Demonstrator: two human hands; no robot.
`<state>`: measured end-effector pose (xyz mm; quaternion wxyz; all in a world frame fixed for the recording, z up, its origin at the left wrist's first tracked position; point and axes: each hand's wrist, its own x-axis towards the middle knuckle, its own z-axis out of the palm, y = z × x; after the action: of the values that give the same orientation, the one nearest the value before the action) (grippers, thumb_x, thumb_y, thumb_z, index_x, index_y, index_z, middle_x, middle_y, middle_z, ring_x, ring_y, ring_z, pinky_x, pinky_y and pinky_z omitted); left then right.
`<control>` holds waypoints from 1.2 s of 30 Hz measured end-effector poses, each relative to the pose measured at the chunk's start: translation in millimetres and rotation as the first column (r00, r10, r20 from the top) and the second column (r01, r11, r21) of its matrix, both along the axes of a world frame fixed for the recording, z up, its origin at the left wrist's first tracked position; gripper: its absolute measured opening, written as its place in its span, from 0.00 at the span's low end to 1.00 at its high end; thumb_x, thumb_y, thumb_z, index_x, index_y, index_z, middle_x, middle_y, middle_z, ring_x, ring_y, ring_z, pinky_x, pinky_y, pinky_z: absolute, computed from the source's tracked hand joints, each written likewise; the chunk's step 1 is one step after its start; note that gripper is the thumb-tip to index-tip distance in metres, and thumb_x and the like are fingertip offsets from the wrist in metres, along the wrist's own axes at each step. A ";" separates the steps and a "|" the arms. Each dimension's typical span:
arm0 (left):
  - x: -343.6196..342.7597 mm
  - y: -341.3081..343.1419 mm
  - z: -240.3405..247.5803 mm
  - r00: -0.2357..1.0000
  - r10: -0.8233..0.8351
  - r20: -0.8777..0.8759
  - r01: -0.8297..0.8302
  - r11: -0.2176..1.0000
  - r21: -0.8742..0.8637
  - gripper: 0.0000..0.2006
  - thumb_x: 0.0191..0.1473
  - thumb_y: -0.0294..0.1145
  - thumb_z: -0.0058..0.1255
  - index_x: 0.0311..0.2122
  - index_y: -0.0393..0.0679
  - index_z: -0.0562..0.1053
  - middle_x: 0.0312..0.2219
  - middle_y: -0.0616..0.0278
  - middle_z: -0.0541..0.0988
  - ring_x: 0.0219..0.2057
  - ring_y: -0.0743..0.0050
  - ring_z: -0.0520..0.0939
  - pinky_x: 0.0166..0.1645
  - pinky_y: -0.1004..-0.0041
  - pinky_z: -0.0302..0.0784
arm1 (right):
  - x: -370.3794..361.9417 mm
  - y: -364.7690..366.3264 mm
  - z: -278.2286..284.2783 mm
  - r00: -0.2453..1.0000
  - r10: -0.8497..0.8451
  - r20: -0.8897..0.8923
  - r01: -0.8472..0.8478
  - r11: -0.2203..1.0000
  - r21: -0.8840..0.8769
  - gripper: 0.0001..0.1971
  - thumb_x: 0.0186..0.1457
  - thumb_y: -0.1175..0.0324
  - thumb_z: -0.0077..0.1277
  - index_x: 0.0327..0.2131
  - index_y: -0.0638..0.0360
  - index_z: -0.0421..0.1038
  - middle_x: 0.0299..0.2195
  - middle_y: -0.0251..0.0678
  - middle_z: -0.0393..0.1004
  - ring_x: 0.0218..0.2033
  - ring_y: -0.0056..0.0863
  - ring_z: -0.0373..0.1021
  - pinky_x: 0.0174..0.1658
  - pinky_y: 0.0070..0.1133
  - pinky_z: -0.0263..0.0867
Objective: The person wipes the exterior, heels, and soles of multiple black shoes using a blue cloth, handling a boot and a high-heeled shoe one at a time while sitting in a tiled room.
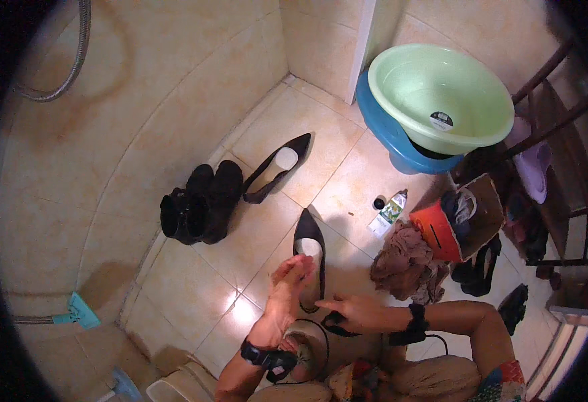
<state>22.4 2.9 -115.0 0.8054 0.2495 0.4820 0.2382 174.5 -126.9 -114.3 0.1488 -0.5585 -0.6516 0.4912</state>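
Tiled floor [223, 264]; a dark pointed flat shoe [309, 231] sits toe-far beside two hands.
Left hand [290, 278] half-curls its fingers over the shoe's left side; right hand [361, 313] extends an index finger toward the heel, its other fingers seemingly bent; whether either grips anything, I cannot tell; a careless push at the heel might slide the shoe across smooth tile; farther right, a tube [388, 216] lies beside a small black cap-like piece [379, 203] and, if uncapped, could leak toward the brown cloth [404, 264] when knocked.
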 end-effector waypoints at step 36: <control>41.1 52.5 8.1 -0.069 0.275 0.959 0.134 0.955 -0.264 0.22 0.66 0.45 0.30 0.42 0.35 0.71 0.47 0.50 0.77 0.51 0.58 0.76 0.55 0.59 0.69 | 48.5 91.3 169.4 0.936 -0.324 0.140 0.126 0.677 0.725 0.16 0.47 0.66 0.62 0.41 0.55 0.75 0.40 0.40 0.71 0.38 0.36 0.71 0.37 0.27 0.68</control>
<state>63.5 55.4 -106.9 0.9116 -0.1455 -0.2190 0.3161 223.0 -35.6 55.1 0.3248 -0.5939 -0.7285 0.1055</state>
